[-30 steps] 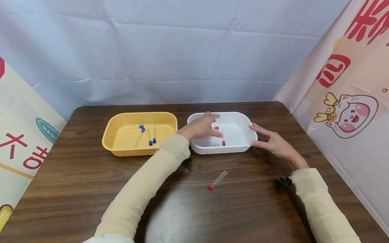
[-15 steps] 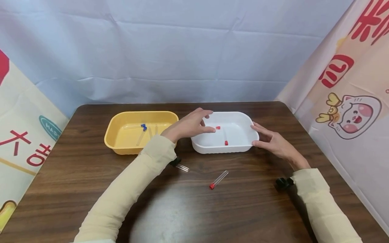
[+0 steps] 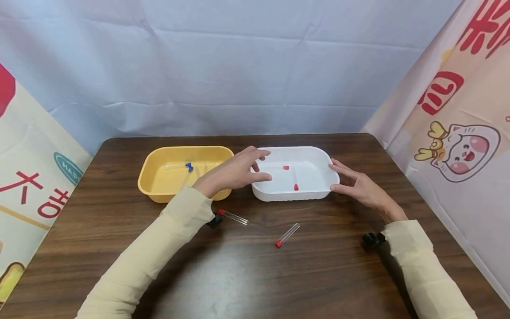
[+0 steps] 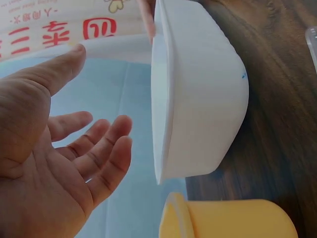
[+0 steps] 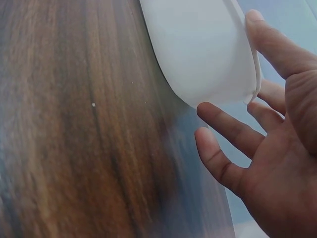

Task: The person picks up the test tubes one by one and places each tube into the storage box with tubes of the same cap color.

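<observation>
My left hand (image 3: 235,170) hovers between the yellow basin (image 3: 159,197) and the white basin (image 3: 295,196), fingers spread and holding nothing. In the left wrist view its palm and loosely bent fingers stand apart from the white basin's wall (image 4: 203,94). At the white basin's right end, my right hand (image 3: 364,190) rests thumb and fingertips against the rim. Inside that basin lie two clear test tubes with red caps (image 3: 296,187). Two more red-capped tubes lie on the table: one tube (image 3: 234,217) by the left wrist, another tube (image 3: 287,235) farther right.
Clear tubes with blue caps (image 3: 190,169) lie in the yellow basin, partly hidden by my left hand. Both basins stand near the back edge of the dark wooden table (image 3: 255,274). A pale cloth (image 3: 255,75) hangs behind; printed cloths hang at the sides.
My left hand has drawn back leftward from over the white basin, uncovering the red-capped tube near its wrist. My right hand has stayed at the basin's right end.
</observation>
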### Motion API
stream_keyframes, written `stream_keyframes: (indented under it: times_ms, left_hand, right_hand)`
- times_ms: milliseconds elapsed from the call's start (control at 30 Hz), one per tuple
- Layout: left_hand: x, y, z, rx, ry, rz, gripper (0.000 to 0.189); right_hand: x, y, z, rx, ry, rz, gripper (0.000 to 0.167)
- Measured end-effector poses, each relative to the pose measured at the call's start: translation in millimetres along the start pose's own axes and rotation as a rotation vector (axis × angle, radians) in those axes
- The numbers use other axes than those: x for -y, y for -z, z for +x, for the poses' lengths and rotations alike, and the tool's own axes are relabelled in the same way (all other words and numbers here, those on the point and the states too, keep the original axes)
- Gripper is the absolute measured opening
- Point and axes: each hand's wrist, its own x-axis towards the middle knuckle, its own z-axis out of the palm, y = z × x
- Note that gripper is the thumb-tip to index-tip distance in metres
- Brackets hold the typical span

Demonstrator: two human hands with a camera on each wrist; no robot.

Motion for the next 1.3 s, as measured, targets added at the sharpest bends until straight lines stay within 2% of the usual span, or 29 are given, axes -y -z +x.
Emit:
stream_keyframes:
  times_ms: [300,533,700,800,967,1300]
  left_hand:
    - [6.1,4.2,-32.7,0.004,-0.054,-0.022,0.074]
    - [14.4,5.6,-57.1,0.02,-0.048,-0.001,0.071]
    - [19.3,4.0,-74.8,0.012,-0.068,-0.003,0.064]
    - [21.4,1.4,-84.2,0.004,-0.086,0.008,0.06]
    - [26.3,-7.1,-97.3,-0.014,-0.074,0.033,0.056]
    - [26.1,-23.5,-111.8,-0.056,-0.059,0.059,0.048]
  right_hand:
    - [0,1,1.3,0.008,-0.001,0.009,0.074]
    - [0,1,2.2,0.01,0.0,0.003,0.074]
    - [0,2,1.8,0.016,-0.009,-0.01,0.074]
    - [1,3,1.1,0.016,-0.011,-0.005,0.074]
    - [2,2,0.8,0.017,-0.001,0.013,0.073]
    - [2,3,0.2,0.016,-0.009,0.007,0.074]
